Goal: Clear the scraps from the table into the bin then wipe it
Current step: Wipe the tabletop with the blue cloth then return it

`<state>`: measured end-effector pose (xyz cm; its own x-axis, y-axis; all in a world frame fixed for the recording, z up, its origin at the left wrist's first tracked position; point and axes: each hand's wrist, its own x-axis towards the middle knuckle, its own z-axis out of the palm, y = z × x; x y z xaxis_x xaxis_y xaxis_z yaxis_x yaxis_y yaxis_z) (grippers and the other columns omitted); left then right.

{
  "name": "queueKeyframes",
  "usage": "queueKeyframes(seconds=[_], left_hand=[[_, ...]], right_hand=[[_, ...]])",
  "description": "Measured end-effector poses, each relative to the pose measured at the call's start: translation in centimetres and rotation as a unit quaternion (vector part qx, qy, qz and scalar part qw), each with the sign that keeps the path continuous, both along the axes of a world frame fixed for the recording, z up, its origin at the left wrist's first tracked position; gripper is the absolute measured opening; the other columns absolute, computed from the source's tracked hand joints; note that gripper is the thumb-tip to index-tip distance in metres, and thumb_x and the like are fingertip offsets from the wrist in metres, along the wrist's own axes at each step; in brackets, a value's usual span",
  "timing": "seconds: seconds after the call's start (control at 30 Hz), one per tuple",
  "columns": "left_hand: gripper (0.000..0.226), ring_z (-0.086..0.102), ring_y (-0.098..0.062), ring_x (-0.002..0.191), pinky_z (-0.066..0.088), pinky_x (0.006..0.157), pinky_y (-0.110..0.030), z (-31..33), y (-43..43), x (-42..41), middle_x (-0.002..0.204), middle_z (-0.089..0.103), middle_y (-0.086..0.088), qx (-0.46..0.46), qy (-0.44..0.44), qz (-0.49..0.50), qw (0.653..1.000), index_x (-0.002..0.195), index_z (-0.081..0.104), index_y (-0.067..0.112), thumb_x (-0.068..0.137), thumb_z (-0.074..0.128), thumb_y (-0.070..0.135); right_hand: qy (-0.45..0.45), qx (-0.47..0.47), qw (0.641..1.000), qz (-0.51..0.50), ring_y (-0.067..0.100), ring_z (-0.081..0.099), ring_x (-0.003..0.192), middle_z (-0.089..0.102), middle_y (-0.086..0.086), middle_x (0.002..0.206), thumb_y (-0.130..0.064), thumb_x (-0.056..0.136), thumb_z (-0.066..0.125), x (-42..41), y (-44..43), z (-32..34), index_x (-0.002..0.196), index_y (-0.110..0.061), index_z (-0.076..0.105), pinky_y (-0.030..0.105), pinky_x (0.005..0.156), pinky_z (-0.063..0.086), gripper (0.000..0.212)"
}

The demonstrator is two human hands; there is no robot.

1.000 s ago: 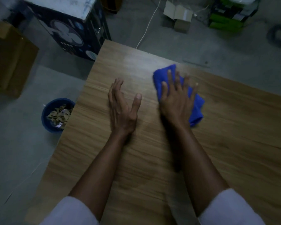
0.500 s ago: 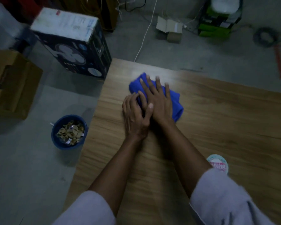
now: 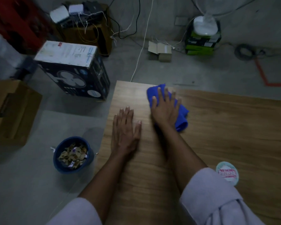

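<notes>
Cloth (image 3: 182, 118), near the far-left corner of the table (image 3: 225, 130): soft, light, likely to bunch; best pinned under the palm. My right hand (image 3: 166, 111) presses it, fingers spread. Left hand (image 3: 125, 132) lies flat alongside, holding nothing.

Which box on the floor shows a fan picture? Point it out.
The dark box with the white top, left of the table. The big brown box and small brown box are plain; a real fan stands on the green box.
</notes>
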<state>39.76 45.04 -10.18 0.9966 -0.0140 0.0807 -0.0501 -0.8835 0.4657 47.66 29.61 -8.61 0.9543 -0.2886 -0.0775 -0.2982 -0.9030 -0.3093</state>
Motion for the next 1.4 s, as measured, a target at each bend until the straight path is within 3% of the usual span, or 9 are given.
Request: queueKeyframes(seconds=[0.13, 0.2, 0.4, 0.53, 0.63, 0.8, 1.03, 1.17, 1.4], left_hand=[[0.072, 0.011, -0.015, 0.157, 0.0, 0.127, -0.03, -0.2, 0.9, 0.0, 0.168, 0.025, -0.004, -0.051, 0.008, -0.001, 0.999, 0.159, 0.032, 0.014, 0.1, 0.017, 0.054], [0.069, 0.014, -0.015, 0.156, 0.004, 0.127, -0.031, 0.5, 0.9, -0.2, 0.166, 0.03, -0.004, -0.082, 0.014, -0.002, 0.997, 0.154, 0.039, 0.014, 0.1, 0.021, 0.053], [0.072, 0.005, -0.014, 0.157, 0.003, 0.129, -0.038, 1.0, 0.6, -0.6, 0.17, 0.018, -0.002, -0.026, 0.031, -0.036, 0.999, 0.161, 0.021, 0.017, 0.101, 0.022, 0.056], [0.073, -0.004, -0.01, 0.157, 0.001, 0.129, -0.04, 0.8, 0.4, -0.5, 0.171, 0.009, 0.001, -0.002, 0.031, -0.063, 0.998, 0.163, 0.015, 0.02, 0.102, 0.025, 0.058], [0.075, -0.003, -0.011, 0.157, 0.002, 0.128, -0.042, 0.3, 0.3, 0.0, 0.171, 0.01, 0.001, 0.004, 0.018, -0.062, 0.998, 0.162, 0.016, 0.019, 0.101, 0.029, 0.059], [0.078, 0.0, -0.012, 0.158, 0.002, 0.128, -0.04, -0.1, 0.5, 0.3, 0.171, 0.013, -0.001, -0.02, -0.004, -0.052, 0.998, 0.162, 0.017, 0.015, 0.099, 0.031, 0.059], [0.093, -0.006, -0.014, 0.157, -0.008, 0.127, -0.034, 1.3, 1.1, -0.6, 0.171, 0.007, -0.004, -0.048, 0.059, -0.087, 0.993, 0.163, 0.013, 0.012, 0.092, 0.024, 0.072], [0.092, -0.013, -0.013, 0.156, -0.011, 0.125, -0.033, 2.4, 2.7, -3.5, 0.172, -0.002, -0.003, 0.001, 0.112, -0.152, 0.982, 0.163, 0.011, 0.013, 0.093, 0.026, 0.071], [0.083, -0.014, -0.015, 0.156, -0.013, 0.124, -0.034, 4.6, 3.2, -7.4, 0.171, -0.009, -0.001, 0.001, 0.195, -0.138, 0.971, 0.163, 0.005, 0.014, 0.103, 0.042, 0.057]], right_hand=[[0.002, -0.039, 0.986, 0.165, 0.023, -0.003, 0.159, 0.004, -0.01, 0.172, -0.051, 0.109, 0.017, -3.1, 4.4, -0.3, 0.164, -0.034, 0.011, 0.05, 0.127, -0.005, 0.057], [0.001, -0.032, 0.984, 0.175, 0.021, -0.001, 0.159, 0.007, -0.013, 0.172, -0.053, 0.108, 0.017, -5.7, 3.1, 0.0, 0.163, -0.038, 0.014, 0.05, 0.128, -0.001, 0.058], [0.017, -0.039, 0.999, 0.009, 0.021, 0.01, 0.159, 0.017, -0.015, 0.17, -0.053, 0.108, 0.024, -10.2, -6.0, -0.1, 0.162, -0.04, 0.021, 0.054, 0.127, 0.005, 0.055], [0.004, -0.041, 0.994, -0.103, 0.028, 0.015, 0.157, 0.022, -0.01, 0.17, -0.052, 0.107, 0.027, -5.8, -7.6, -0.9, 0.162, -0.035, 0.026, 0.057, 0.125, 0.006, 0.057], [-0.001, -0.026, 0.991, -0.131, 0.03, 0.011, 0.158, 0.019, -0.008, 0.171, -0.051, 0.108, 0.026, -1.4, -6.0, -1.1, 0.163, -0.032, 0.024, 0.057, 0.125, 0.001, 0.058], [-0.017, -0.037, 0.999, -0.006, 0.029, 0.009, 0.158, 0.015, -0.007, 0.171, -0.051, 0.108, 0.021, 2.4, -0.2, -0.8, 0.163, -0.033, 0.021, 0.056, 0.126, -0.003, 0.058], [0.021, -0.007, 0.987, 0.162, 0.023, -0.005, 0.159, 0.002, -0.016, 0.171, -0.056, 0.109, 0.019, -5.9, 2.0, 0.1, 0.163, -0.04, 0.011, 0.051, 0.127, -0.007, 0.057], [0.058, 0.003, 0.994, 0.091, 0.02, -0.005, 0.159, -0.001, -0.018, 0.171, -0.061, 0.106, 0.018, -12.8, -2.0, 0.9, 0.162, -0.045, 0.006, 0.051, 0.127, -0.002, 0.059], [0.135, 0.062, 0.985, -0.083, 0.028, -0.012, 0.158, -0.008, -0.006, 0.173, -0.058, 0.107, 0.019, -17.0, -5.3, 2.3, 0.163, -0.038, -0.003, 0.058, 0.125, -0.005, 0.063]])
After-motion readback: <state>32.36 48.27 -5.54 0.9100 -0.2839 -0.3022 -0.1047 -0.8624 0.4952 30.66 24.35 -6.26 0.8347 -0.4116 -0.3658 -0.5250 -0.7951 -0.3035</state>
